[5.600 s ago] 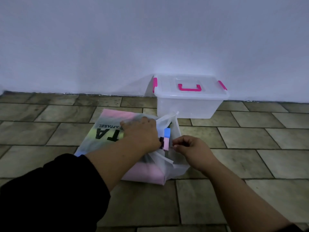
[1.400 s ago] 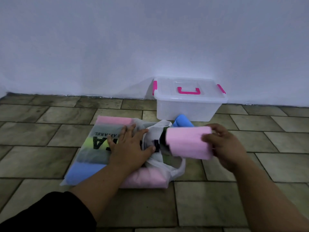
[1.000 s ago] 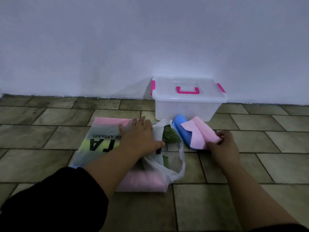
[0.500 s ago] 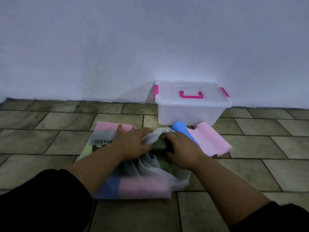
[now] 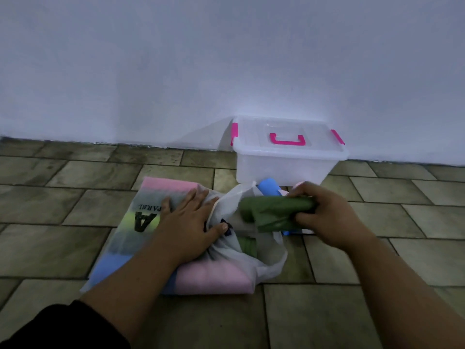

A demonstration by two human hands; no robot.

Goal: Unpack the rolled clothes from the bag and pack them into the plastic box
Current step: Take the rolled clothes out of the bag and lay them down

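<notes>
Hands: two, both bare; a black sleeve (image 5: 63, 328) shows at the lower left.
Left hand (image 5: 186, 222): lies flat on the bag with fingers straight and spread, pressing it down just beside its mouth and grasping nothing.
Right hand (image 5: 324, 217): fingers are curled round the green roll, grasping its right end.
Green roll (image 5: 274, 212): one, held crosswise just outside the bag's mouth, its left end against the bag's white rim.
Bag (image 5: 141, 222): one, translucent white with black lettering, lying flat on the floor (image 5: 377, 285), mouth to the right.
Rolls in the bag: a second green roll (image 5: 247, 244) shows in the mouth. Bands of pink, yellow-green, blue and pink show through the film, perhaps five or six rolls, but it blurs the count.
Rolls on the floor: one blue roll (image 5: 269, 186) between the bag's mouth and the box, and a sliver of pink cloth (image 5: 298, 183) just beyond the right hand.
Plastic box (image 5: 284, 167): one, clear, against the wall (image 5: 226, 59), with its lid (image 5: 254, 137) on; one pink handle (image 5: 288, 141) and two pink latches (image 5: 234, 131), one at each end.
Edges: the box's near wall is just beside the blue roll.
Open room: tiled floor shows left of the bag, right of the right hand, and toward the person.
</notes>
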